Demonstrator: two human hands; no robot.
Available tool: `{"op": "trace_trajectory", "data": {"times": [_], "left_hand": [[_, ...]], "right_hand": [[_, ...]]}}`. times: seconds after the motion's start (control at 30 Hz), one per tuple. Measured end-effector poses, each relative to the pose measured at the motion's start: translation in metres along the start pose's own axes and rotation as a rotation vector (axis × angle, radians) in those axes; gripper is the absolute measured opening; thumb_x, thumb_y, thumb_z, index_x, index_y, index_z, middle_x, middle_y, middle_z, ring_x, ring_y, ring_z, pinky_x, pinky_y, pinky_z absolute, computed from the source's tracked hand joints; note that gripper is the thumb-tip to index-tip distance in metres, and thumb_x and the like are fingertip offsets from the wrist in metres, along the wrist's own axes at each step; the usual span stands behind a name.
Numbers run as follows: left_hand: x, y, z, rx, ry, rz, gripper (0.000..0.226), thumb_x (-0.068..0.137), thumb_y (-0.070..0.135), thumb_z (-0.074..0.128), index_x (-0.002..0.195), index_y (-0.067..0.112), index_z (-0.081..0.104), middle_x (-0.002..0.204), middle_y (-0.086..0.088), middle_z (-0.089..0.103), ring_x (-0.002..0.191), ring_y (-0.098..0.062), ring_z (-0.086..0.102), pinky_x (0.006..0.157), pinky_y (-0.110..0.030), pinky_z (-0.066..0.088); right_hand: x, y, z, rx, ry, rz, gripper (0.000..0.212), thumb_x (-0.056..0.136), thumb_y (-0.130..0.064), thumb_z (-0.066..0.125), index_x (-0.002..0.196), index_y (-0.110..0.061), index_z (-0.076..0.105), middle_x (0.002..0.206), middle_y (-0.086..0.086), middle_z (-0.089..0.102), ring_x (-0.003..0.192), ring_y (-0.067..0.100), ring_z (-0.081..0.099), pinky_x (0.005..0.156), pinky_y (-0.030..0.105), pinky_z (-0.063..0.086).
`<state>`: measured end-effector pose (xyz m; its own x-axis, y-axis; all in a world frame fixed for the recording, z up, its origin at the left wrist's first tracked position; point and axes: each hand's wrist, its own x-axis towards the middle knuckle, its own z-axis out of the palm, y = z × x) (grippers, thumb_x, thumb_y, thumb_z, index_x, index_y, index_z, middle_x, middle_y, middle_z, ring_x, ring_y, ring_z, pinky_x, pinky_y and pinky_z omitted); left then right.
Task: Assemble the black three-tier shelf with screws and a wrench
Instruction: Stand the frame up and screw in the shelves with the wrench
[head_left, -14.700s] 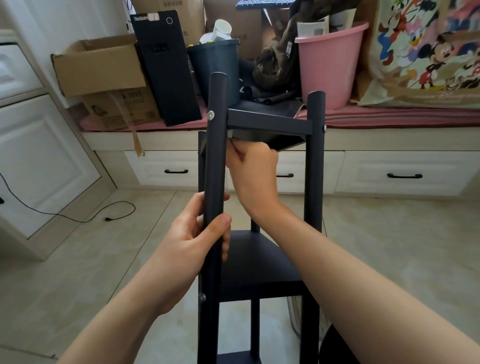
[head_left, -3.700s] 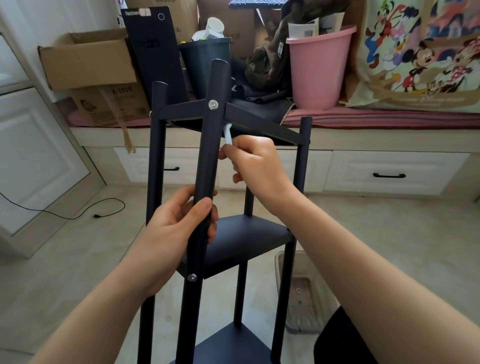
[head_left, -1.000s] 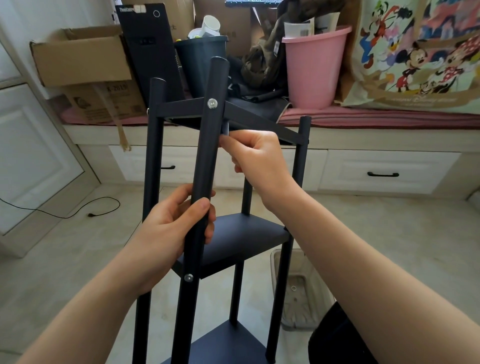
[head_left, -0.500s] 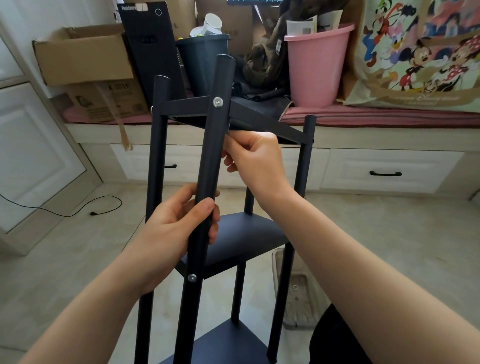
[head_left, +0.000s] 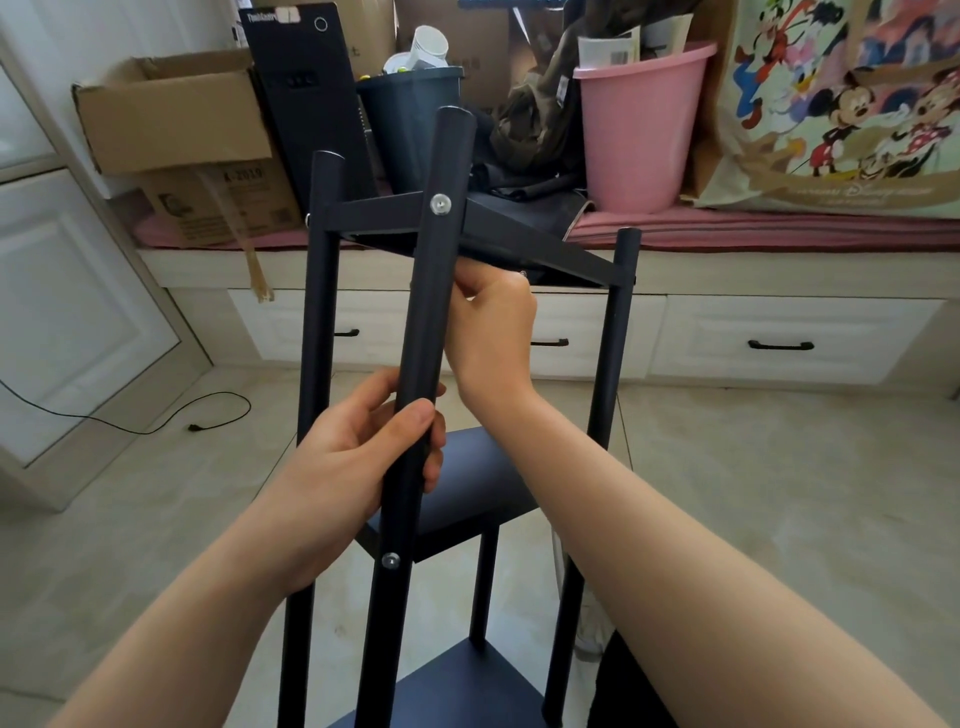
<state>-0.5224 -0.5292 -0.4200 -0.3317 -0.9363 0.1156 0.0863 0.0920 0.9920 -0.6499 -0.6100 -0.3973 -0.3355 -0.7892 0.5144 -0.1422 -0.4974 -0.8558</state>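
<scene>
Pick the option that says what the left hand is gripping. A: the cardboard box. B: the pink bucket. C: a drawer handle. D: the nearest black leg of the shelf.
D: the left hand wraps its fingers and thumb round the nearest black leg of the shelf, between the top and middle tier screws.

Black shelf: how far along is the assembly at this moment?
Done: four posts and three tiers stand together, and the near post shows screws at the top tier and middle tier. In hand: the left hand grips that post, the right hand works under the top tier, tool hidden. Left: other joints, unseen.
</scene>
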Motion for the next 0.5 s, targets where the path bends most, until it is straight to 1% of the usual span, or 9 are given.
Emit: {"op": "trace_trajectory", "data": {"times": [0.07, 0.17, 0.2, 0.23, 0.33, 0.4, 0.5], "left_hand": [[0.0, 0.0, 0.0, -0.01, -0.008, -0.002, 0.024, 0.086, 0.032, 0.06, 0.103, 0.017, 0.066, 0.079, -0.007, 0.06, 0.067, -0.022, 0.054, 0.061, -0.028, 0.052], [0.0, -0.001, -0.002, -0.009, -0.02, 0.003, 0.017, 0.091, 0.034, 0.065, 0.102, 0.022, 0.068, 0.08, -0.006, 0.06, 0.067, -0.022, 0.054, 0.063, -0.029, 0.052], [0.0, -0.001, -0.003, -0.011, -0.02, 0.003, 0.016, 0.092, 0.035, 0.066, 0.102, 0.022, 0.069, 0.08, -0.006, 0.06, 0.067, -0.021, 0.054, 0.063, -0.028, 0.052], [0.001, -0.002, -0.004, -0.014, -0.017, 0.002, 0.016, 0.091, 0.033, 0.064, 0.102, 0.022, 0.069, 0.08, -0.006, 0.06, 0.067, -0.021, 0.054, 0.063, -0.028, 0.052], [0.001, -0.004, -0.005, -0.012, -0.013, 0.007, 0.017, 0.09, 0.03, 0.058, 0.101, 0.02, 0.068, 0.08, -0.007, 0.06, 0.067, -0.022, 0.054, 0.063, -0.028, 0.052], [0.002, -0.005, -0.006, -0.004, -0.011, 0.012, 0.019, 0.091, 0.03, 0.058, 0.103, 0.018, 0.066, 0.08, -0.007, 0.06, 0.067, -0.022, 0.054, 0.063, -0.027, 0.052], [0.003, -0.005, -0.007, 0.006, -0.007, 0.018, 0.02, 0.091, 0.03, 0.058, 0.104, 0.018, 0.066, 0.079, -0.006, 0.061, 0.067, -0.021, 0.055, 0.062, -0.027, 0.052]], "right_hand": [[0.0, 0.0, 0.004, 0.031, 0.015, 0.018, 0.022, 0.092, -0.005, 0.061, 0.074, -0.004, 0.073, 0.066, 0.008, 0.07, 0.067, 0.028, 0.065, 0.063, 0.041, 0.055], [-0.001, 0.001, 0.007, 0.029, 0.034, 0.007, 0.018, 0.091, -0.004, 0.062, 0.081, -0.007, 0.076, 0.069, -0.004, 0.07, 0.07, 0.014, 0.066, 0.066, 0.031, 0.056], [0.0, 0.002, 0.008, 0.019, 0.037, -0.003, 0.018, 0.091, -0.003, 0.062, 0.08, -0.006, 0.076, 0.069, -0.003, 0.07, 0.07, 0.014, 0.066, 0.067, 0.032, 0.055], [0.0, 0.002, 0.008, 0.011, 0.038, -0.008, 0.019, 0.09, -0.003, 0.062, 0.078, -0.006, 0.076, 0.069, -0.001, 0.071, 0.069, 0.017, 0.066, 0.067, 0.035, 0.055], [-0.001, 0.001, 0.006, 0.0, 0.024, -0.028, 0.021, 0.092, -0.003, 0.061, 0.073, -0.003, 0.072, 0.067, 0.01, 0.069, 0.068, 0.03, 0.062, 0.065, 0.044, 0.053], [0.0, 0.0, 0.002, -0.023, -0.003, -0.044, 0.025, 0.093, -0.005, 0.059, 0.072, 0.0, 0.069, 0.065, 0.015, 0.066, 0.067, 0.035, 0.057, 0.063, 0.045, 0.05], [0.001, -0.001, -0.009, -0.102, -0.093, -0.061, 0.027, 0.096, -0.01, 0.057, 0.074, 0.003, 0.068, 0.067, 0.015, 0.066, 0.066, 0.033, 0.057, 0.065, 0.044, 0.049]]}}
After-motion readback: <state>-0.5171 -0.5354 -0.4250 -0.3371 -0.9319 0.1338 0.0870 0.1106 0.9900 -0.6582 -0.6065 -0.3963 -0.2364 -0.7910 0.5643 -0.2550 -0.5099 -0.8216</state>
